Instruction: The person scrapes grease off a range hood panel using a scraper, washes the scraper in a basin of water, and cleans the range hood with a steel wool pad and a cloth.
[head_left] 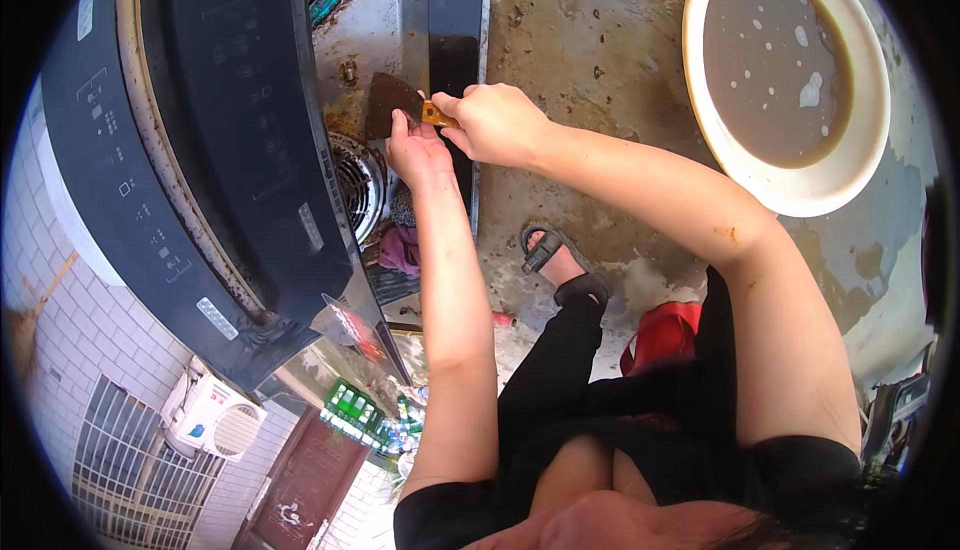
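My right hand [497, 125] is closed around the wood-coloured handle of a scraper [393, 96], whose broad, dark brown blade points left. Just below the blade is my left hand [420, 155], palm up, with thumb and fingers at the blade's lower edge; its fingertips are partly hidden. Both hands are over the dirty metal body of an appliance [412, 10], which has brown grease stains. A round metal grille [362, 185] lies left of my left hand. Under my left wrist are a grey scouring pad [402, 210] and a crumpled purple cloth [399, 250].
A tall dark glass panel [235, 100] stands close on the left. To the right, a white basin [820, 190] holds murky water with foam. The concrete floor [600, 70] is wet and stained. A red item [665, 335] is beside my leg; green crates [352, 405] stand farther off.
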The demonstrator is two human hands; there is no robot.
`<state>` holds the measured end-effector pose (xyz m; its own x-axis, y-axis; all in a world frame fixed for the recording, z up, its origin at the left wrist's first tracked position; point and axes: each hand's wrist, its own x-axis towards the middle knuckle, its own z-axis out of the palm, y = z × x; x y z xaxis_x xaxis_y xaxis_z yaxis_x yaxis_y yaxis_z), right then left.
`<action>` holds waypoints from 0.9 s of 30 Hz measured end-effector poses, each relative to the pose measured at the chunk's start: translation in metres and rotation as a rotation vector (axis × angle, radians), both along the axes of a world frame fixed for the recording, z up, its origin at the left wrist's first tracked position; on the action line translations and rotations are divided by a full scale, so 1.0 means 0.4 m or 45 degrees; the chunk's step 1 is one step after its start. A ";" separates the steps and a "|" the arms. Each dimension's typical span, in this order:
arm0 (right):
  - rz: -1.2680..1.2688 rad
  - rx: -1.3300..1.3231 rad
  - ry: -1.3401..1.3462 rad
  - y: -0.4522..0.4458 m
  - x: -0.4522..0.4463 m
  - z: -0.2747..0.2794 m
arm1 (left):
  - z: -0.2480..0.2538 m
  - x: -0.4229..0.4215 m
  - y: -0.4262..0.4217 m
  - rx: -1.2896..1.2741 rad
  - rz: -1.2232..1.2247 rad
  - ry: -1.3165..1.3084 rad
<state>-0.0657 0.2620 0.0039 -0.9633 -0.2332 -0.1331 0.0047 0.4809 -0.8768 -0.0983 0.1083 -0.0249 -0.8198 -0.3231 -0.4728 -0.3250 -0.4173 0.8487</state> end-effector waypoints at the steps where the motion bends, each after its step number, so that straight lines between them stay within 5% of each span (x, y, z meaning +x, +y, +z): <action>1: 0.005 -0.006 0.053 0.007 -0.005 0.004 | 0.005 0.002 0.007 0.018 0.023 0.018; 27: 0.055 0.054 0.091 0.019 -0.045 0.027 | 0.036 -0.018 0.026 0.009 0.066 0.025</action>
<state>-0.0835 0.2698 0.0146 -0.9598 -0.2707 -0.0747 -0.0791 0.5158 -0.8530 -0.1056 0.1185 -0.0104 -0.8112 -0.3619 -0.4593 -0.2864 -0.4389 0.8517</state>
